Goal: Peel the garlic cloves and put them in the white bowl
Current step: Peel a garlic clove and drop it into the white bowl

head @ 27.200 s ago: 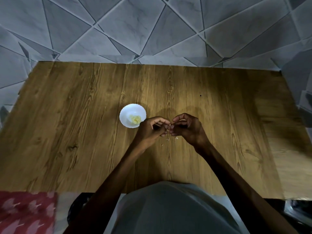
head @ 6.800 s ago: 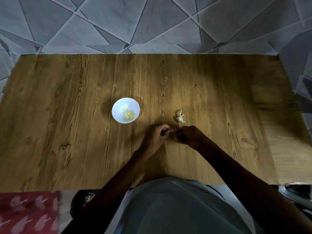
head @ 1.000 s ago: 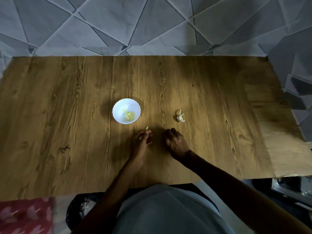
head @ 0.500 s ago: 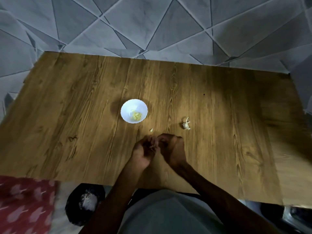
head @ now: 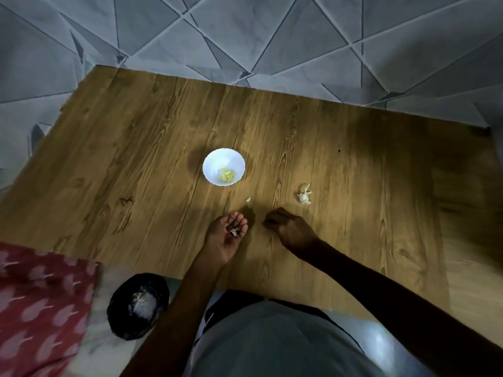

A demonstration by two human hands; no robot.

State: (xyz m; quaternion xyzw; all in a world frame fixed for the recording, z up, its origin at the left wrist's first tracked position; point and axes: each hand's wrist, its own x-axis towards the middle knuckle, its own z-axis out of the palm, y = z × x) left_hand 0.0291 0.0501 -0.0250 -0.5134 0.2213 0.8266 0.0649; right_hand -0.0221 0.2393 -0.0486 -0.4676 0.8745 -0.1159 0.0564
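The white bowl (head: 211, 161) stands mid-table with several peeled yellow cloves (head: 227, 175) in it. One small peeled clove (head: 248, 200) lies on the wood just below the bowl. A whitish remnant of the garlic bulb (head: 304, 196) lies to the right. My left hand (head: 227, 235) lies palm up near the table's front, fingers relaxed, with small bits of garlic skin (head: 234, 231) resting in it. My right hand (head: 290, 228) rests knuckles up on the table beside it, fingers curled down to the wood; I see nothing in it.
The wooden table (head: 136, 159) sits against a grey tiled floor. Below its front edge stands a black bin (head: 122, 319) with pale peelings in it. A red patterned cloth (head: 38, 308) lies at the lower left.
My hands were pressed together half a second ago; they have since parted. The left hand has turned palm up with skin bits in it, and the right has moved right onto the table.
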